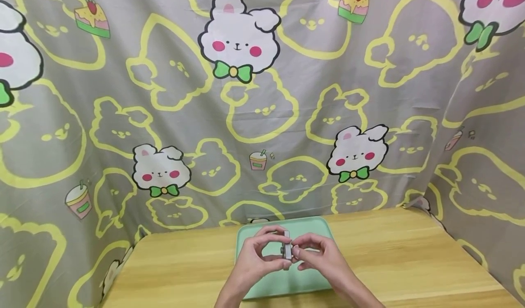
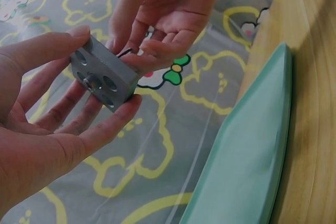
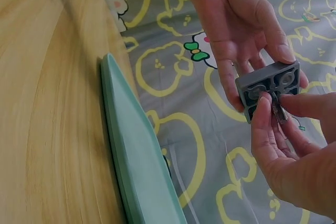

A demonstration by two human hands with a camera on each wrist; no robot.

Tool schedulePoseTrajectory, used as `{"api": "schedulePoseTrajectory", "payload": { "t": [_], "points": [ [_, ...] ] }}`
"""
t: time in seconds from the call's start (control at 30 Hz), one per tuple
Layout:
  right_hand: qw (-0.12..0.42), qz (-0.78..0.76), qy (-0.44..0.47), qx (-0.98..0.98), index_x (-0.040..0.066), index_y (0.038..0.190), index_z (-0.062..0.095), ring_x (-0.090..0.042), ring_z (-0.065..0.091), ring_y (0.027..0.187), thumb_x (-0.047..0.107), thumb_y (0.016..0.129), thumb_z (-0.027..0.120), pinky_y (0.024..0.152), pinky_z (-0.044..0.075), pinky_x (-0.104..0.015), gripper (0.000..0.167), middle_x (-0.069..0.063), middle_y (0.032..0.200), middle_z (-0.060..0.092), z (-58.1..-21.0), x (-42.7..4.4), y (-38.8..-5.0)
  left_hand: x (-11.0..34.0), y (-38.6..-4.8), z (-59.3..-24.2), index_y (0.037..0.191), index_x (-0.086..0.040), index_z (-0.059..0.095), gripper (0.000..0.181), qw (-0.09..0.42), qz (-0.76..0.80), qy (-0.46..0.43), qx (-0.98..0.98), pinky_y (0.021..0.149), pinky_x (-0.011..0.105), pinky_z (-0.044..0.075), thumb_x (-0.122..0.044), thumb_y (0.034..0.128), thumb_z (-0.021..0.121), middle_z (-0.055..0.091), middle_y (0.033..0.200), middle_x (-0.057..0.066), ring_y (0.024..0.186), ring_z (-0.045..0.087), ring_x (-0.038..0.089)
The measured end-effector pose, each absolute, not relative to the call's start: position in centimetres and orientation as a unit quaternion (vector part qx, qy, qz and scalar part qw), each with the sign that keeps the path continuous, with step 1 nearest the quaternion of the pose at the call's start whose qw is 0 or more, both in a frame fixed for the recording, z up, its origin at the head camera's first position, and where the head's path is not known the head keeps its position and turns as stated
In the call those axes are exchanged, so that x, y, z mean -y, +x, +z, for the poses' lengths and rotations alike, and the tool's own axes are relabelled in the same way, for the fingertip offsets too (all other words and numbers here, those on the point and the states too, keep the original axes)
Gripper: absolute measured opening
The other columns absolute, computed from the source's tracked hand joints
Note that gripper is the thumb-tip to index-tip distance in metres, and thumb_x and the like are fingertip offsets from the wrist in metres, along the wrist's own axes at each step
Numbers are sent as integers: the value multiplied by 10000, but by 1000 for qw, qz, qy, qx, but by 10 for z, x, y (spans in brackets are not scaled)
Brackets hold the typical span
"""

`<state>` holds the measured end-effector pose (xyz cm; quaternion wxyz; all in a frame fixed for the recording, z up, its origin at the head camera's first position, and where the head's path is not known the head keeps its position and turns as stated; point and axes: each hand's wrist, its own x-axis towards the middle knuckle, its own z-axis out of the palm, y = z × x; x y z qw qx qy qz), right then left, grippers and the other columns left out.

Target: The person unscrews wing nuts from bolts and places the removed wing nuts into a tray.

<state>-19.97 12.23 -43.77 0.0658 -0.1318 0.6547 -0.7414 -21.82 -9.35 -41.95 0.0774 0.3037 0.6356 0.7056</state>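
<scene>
Above the tray, my left hand holds a small grey block by its edges, between thumb and fingers. In the left wrist view the block shows several round holes and a metal piece at its centre. The right wrist view shows its other side, with recesses and a thin metal threaded part standing out from the middle. My right hand pinches this metal part between thumb and fingertips. Those fingertips partly cover it, so its exact kind is hard to tell.
Below both hands lies a light green tray on a wooden table. A grey curtain with yellow outlines and white cartoon animals hangs behind the table and along both sides.
</scene>
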Motion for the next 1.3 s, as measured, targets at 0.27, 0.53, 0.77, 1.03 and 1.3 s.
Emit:
{"api": "schedulePoseTrajectory", "payload": {
  "t": [0.27,0.53,0.77,1.03,1.3],
  "points": [
    [2,-701,-168,-693,-53,1089,669,-247,745,908,105,952,745,723,663,-408,223,-181,1075,684,-441,-120,-199,96,-219,-423,1181,145,672,416,72,715,314,-620,937,514,600,78,801,829,496,1351,266,1232,556,268],
    [-103,-647,-234,-719,91,984,713,-209,714,943,37,920,767,734,660,-363,100,-100,1040,702,-442,-113,-199,99,-220,-421,1196,167,651,432,73,726,320,-605,947,554,586,96,804,818,489,1363,263,1256,532,290],
    [-233,-555,-348,-718,138,985,711,-201,675,999,-101,874,755,749,646,-306,268,-66,1065,706,-445,-115,-199,101,-218,-421,1204,159,650,440,77,735,316,-595,962,564,576,63,814,830,506,1359,223,1264,531,287],
    [-274,-503,-384,-725,128,970,709,-170,672,958,-149,821,776,773,624,-250,322,-40,1075,700,-444,-117,-201,102,-218,-421,1201,106,683,405,77,732,317,-598,955,545,587,46,828,828,505,1367,213,1282,517,299],
    [-119,-624,-294,-714,34,1135,713,-231,685,1067,9,956,714,842,647,-381,181,-120,1166,684,-437,-121,-196,101,-217,-418,1197,141,667,414,74,734,312,-599,952,536,589,87,814,815,500,1368,209,1279,512,318]
  ]
}}
